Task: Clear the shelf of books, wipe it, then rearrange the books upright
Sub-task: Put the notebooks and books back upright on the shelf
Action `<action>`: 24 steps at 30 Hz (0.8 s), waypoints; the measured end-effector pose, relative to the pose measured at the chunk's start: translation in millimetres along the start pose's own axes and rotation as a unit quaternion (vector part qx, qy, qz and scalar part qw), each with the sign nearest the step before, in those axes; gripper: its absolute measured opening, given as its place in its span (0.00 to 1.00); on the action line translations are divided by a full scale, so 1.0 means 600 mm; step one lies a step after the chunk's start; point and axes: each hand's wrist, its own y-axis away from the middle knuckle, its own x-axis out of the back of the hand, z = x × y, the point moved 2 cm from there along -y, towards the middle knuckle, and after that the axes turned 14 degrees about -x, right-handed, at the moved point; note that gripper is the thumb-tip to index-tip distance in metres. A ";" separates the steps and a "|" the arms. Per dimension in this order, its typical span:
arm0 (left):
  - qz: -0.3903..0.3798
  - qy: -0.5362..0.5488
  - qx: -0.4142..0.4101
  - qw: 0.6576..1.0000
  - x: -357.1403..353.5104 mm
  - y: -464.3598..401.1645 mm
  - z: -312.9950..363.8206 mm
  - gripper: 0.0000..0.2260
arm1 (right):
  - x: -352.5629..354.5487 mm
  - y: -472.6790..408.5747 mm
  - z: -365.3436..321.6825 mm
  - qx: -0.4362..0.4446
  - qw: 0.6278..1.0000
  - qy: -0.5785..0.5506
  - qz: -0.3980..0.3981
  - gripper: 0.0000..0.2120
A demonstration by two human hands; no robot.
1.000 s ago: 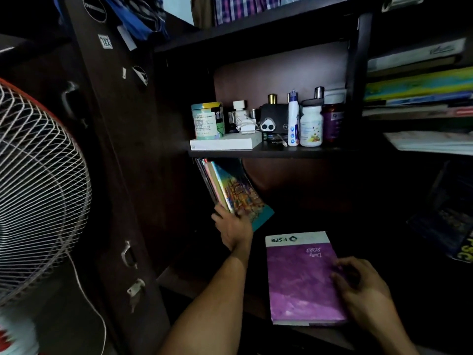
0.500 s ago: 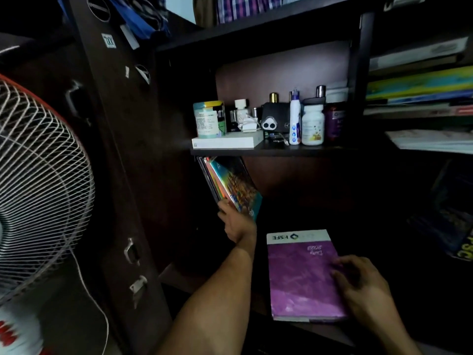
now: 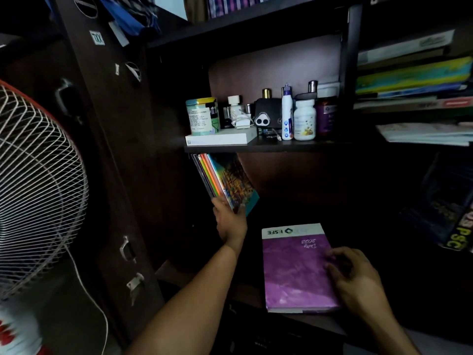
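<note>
The left hand [image 3: 229, 221] was up against the bottom corner of a leaning stack of thin books [image 3: 225, 179], fingers curled round the lower edges, holding the stack near-upright against the left wall of the lower shelf [image 3: 256, 290]. The stack's long axis ran up and slightly left, tops tucked just under the upper shelf [image 3: 256, 147].

A purple diary [image 3: 297, 267] lay flat on the lower shelf, right of the stack and apart from it, long axis front to back, white title band at the far end. The right hand [image 3: 355, 275] rested on its right edge, fingers bent loosely over the cover; whether the thumb was hooked under the edge, I could not tell.

Judgement: the rearranging step was on. The diary needed tipping up onto its edge and sliding left to the stack. The right hand was the nearer one; the left was busy propping. Risk: the stack could slump right if released.

Bottles [image 3: 304, 119] and a white box [image 3: 221, 139] sat on the upper shelf.
</note>
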 end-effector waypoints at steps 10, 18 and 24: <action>-0.355 0.047 0.029 0.933 0.028 0.126 0.079 0.27 | 0.016 0.012 -0.015 0.003 0.996 -0.001 0.093 0.17; -0.340 0.409 0.175 0.828 -0.043 0.199 0.140 0.14 | 0.049 0.024 -0.015 -0.082 0.953 -0.092 0.275 0.15; -0.301 0.428 0.108 0.845 -0.049 0.201 0.114 0.18 | 0.034 0.024 -0.019 -0.169 0.974 -0.100 0.115 0.20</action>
